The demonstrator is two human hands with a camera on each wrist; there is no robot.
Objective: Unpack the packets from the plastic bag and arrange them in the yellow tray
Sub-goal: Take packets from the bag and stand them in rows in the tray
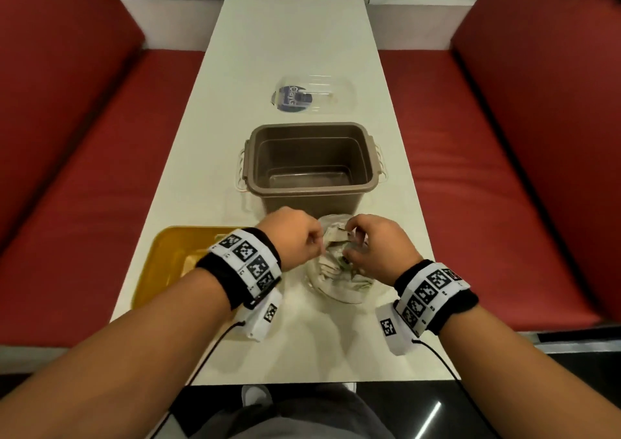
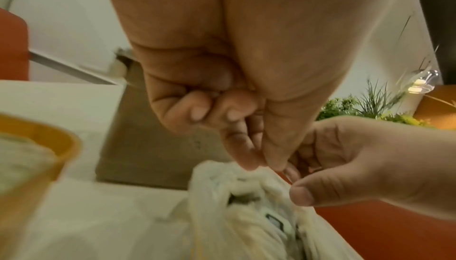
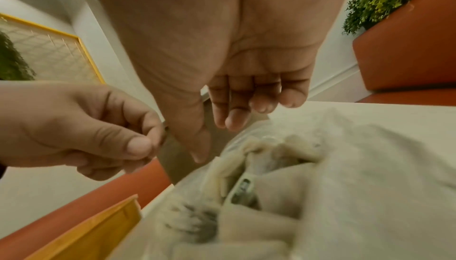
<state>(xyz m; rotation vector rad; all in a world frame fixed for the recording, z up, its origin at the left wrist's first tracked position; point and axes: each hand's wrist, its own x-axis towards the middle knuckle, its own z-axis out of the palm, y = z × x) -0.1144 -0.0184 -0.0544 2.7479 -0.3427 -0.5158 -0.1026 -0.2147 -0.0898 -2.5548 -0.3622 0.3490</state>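
A clear plastic bag [image 1: 339, 285] [image 2: 222, 196] [image 3: 345, 166] of pale packets [image 1: 331, 264] [image 3: 243, 188] sits on the white table, just in front of the brown tub. My left hand [image 1: 317, 240] [image 2: 259, 163] [image 3: 155, 147] pinches the left side of the bag's mouth between thumb and forefinger. My right hand [image 1: 349, 242] [image 2: 298, 184] [image 3: 212, 139] curls on the right side of the mouth. The yellow tray [image 1: 161, 264] [image 2: 61, 141] [image 3: 98, 231] lies to the left, partly hidden by my left wrist. Something pale lies in it.
An empty brown tub [image 1: 312, 200] stands behind the bag. A clear lid with a blue label [image 1: 312, 97] lies further back. Red benches [image 1: 100, 186] run along both sides of the narrow table.
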